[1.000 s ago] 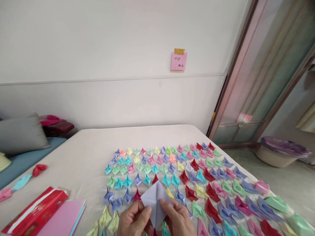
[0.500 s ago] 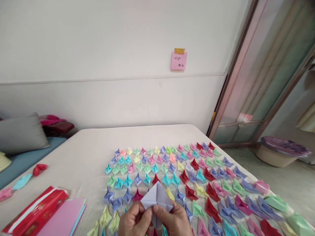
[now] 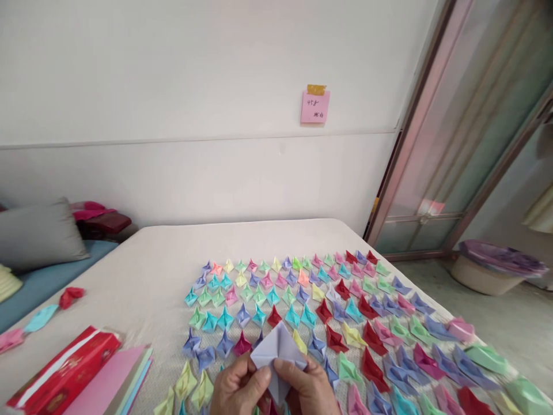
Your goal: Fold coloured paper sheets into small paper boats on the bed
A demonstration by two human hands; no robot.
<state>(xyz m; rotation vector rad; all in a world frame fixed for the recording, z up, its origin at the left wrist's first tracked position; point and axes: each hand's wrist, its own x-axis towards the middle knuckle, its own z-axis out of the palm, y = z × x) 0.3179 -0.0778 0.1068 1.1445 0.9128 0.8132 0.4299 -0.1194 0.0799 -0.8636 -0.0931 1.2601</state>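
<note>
A pale lavender sheet of folded origami paper (image 3: 279, 346) is held up at the bottom centre, its point upward and creases running through its middle. My left hand (image 3: 237, 385) pinches its left side, thumb pressed on the front. On the right side my right hand (image 3: 306, 383) grips it the same way, its thumb near the centre fold. The fingers behind the paper are partly hidden. Just beyond and around both hands stand rows of small folded paper boats (image 3: 242, 316) in blue, green, red, pink and yellow.
A red packet (image 3: 64, 369) and a stack of coloured paper (image 3: 110, 383) lie at the lower left. Loose paper pieces (image 3: 41, 319) sit near the bed's left edge. A pink note (image 3: 315, 108) is taped to the wall. A lined bin (image 3: 496, 268) stands on the floor at right.
The lavender paper and both hands have shifted slightly right in the view. More of the paper's lower point shows below the thumbs. The grip stays the same.
</note>
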